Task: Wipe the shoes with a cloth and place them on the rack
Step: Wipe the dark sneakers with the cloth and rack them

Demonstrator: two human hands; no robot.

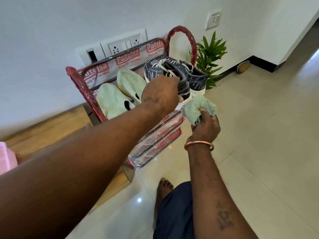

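A dark blue sneaker was held by its collar in the left hand above the top shelf of the rack, toe toward the wall, heel toward the person; a green cloth was clutched in the right hand, just beside that heel.

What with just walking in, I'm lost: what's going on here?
A person is cleaning shoes at a red rack. Their left hand grips a dark blue sneaker at the top shelf, beside its mate, while the right hand holds a green cloth bunched by its heel. Two pale green shoes lie on that shelf.
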